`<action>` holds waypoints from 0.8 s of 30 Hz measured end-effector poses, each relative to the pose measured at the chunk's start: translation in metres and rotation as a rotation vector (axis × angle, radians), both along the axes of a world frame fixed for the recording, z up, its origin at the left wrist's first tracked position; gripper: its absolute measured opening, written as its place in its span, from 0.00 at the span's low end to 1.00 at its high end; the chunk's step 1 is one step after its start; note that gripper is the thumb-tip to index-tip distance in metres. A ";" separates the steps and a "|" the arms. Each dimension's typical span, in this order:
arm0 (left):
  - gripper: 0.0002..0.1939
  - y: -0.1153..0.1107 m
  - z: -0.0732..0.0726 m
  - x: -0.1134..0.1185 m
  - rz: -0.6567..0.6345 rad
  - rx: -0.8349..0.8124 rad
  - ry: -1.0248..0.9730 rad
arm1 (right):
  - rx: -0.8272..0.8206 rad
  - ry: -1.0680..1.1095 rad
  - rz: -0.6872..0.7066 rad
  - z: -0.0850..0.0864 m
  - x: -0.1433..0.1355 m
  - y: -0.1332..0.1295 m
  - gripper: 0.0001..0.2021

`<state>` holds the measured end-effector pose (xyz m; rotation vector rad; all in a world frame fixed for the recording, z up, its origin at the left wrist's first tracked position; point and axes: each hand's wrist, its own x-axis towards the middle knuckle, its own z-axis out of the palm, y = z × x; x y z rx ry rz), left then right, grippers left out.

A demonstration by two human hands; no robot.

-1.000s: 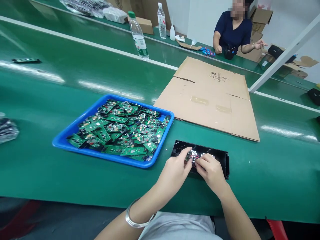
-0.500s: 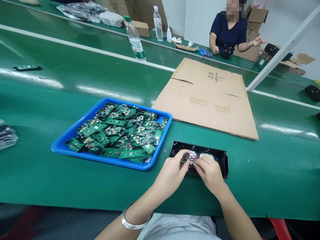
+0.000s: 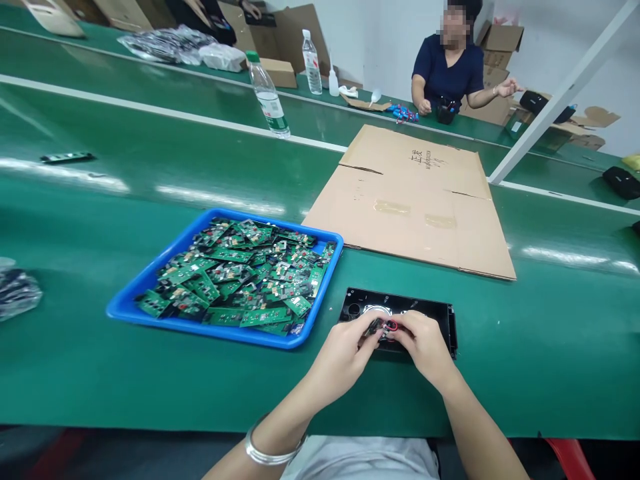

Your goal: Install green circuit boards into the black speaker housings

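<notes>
A black rectangular housing (image 3: pixel 437 320) with round silver parts lies on the green table, under both hands. My left hand (image 3: pixel 345 347) is closed on a small circuit board (image 3: pixel 374 327) over the middle of the housing. Close beside it, my right hand (image 3: pixel 423 343) pinches at a thin red wire (image 3: pixel 392 325) by the board. The fingertips of both hands nearly meet and hide part of the board and wire.
A blue tray (image 3: pixel 320 310) heaped with green circuit boards stands left of the housing. Behind lies flat cardboard (image 3: pixel 415 180). A water bottle (image 3: pixel 270 100) stands farther back. Across the table sits a person (image 3: pixel 450 67). A white post (image 3: pixel 555 100) rises at right.
The board in my left hand has tilted, and the red wire now shows as a loop by my right fingertips. The view has shifted slightly, and another person's arms appear at the top left.
</notes>
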<state>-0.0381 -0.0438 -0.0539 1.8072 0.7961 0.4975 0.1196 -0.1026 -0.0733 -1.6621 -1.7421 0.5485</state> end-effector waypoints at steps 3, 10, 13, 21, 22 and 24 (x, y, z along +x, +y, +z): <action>0.14 -0.002 0.000 0.001 0.016 0.014 0.004 | 0.022 -0.024 0.008 -0.001 0.000 0.000 0.07; 0.12 -0.003 -0.002 0.001 0.035 -0.028 0.027 | -0.019 -0.019 0.021 0.001 -0.002 0.003 0.08; 0.11 -0.002 -0.003 0.001 0.077 -0.166 -0.032 | -0.043 0.025 0.009 0.003 -0.001 0.004 0.06; 0.12 -0.007 -0.004 0.003 0.229 -0.353 -0.056 | -0.146 0.039 -0.082 0.019 0.023 -0.008 0.11; 0.12 -0.007 -0.003 0.003 0.234 -0.351 -0.059 | -0.148 0.033 -0.093 0.020 0.025 -0.010 0.11; 0.11 -0.006 -0.002 0.004 0.242 -0.347 -0.065 | -0.136 0.010 -0.084 0.021 0.028 -0.013 0.11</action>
